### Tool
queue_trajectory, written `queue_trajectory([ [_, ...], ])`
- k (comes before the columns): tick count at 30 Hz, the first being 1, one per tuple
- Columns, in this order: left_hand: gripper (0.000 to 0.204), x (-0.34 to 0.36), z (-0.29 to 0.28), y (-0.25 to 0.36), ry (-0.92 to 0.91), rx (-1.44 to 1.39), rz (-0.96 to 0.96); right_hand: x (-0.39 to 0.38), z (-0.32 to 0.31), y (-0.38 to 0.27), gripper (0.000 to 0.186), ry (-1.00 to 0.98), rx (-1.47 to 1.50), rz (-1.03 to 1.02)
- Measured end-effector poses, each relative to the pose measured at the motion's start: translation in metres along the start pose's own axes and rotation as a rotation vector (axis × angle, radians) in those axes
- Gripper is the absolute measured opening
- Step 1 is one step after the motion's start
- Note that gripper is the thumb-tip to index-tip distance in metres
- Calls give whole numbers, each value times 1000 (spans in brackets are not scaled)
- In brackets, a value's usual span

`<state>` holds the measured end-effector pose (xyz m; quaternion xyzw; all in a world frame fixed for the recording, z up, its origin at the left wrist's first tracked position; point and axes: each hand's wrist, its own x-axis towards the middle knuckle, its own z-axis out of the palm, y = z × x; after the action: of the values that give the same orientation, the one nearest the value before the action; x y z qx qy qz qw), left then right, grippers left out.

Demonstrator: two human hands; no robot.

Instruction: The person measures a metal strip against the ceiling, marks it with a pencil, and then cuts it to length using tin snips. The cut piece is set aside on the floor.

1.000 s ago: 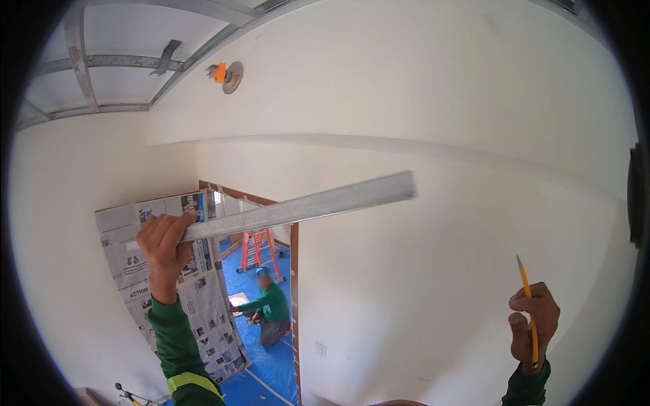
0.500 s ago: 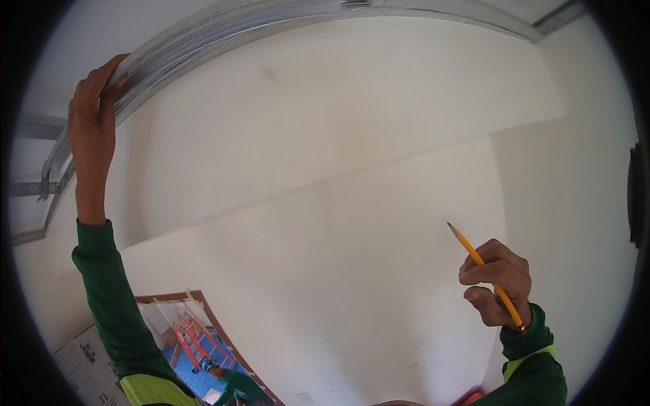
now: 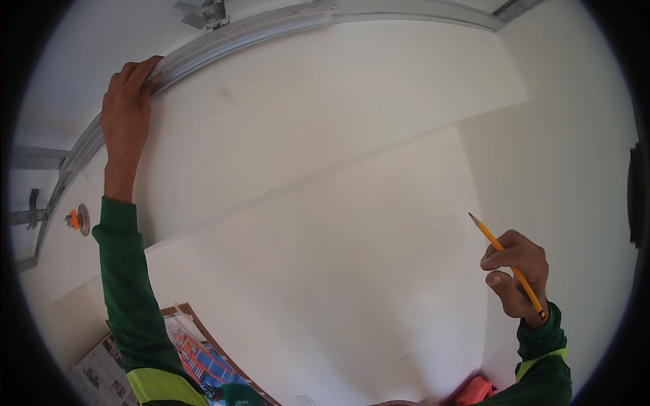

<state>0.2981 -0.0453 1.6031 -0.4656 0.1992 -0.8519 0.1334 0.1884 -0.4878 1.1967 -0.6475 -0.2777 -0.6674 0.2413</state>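
Observation:
My left hand (image 3: 126,111) is raised at the upper left, fingers curled over a long pale metal strip (image 3: 230,40) that lies along the galvanized ceiling track (image 3: 413,15) at the top of the white wall; where strip and track separate is hard to tell. My right hand (image 3: 514,277) is lower right, in front of the wall, holding a yellow pencil (image 3: 489,235) with its sharpened point up and leftward, touching nothing else.
An orange-and-metal round fixture (image 3: 78,220) is on the wall at left. At lower left are a doorway (image 3: 186,311), an orange ladder (image 3: 196,355), a co-worker in green (image 3: 237,396) and a newspaper-covered panel (image 3: 101,369). A red object (image 3: 474,391) sits at lower right.
The view has tilted upward. My left hand has lifted the strip from in front of the doorway up to the ceiling track. My right hand still holds the pencil.

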Motion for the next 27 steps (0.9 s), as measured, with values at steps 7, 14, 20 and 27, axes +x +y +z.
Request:
queue_trajectory([
  [7, 29, 5, 11, 4, -19, 163, 3, 0, -12, -8, 12, 6, 11, 18],
  [14, 17, 8, 12, -4, 3, 80, 91, 30, 11, -13, 20, -20, 132, -33],
  [20, 40, 18, -2, -3, -175, 168, -49, 125, 67, -52, 41, -14, 281, -291],
  [27, 43, 29, -28, 3, -417, 63, -206, 293, 193, -149, 42, -82, 409, -615],
])
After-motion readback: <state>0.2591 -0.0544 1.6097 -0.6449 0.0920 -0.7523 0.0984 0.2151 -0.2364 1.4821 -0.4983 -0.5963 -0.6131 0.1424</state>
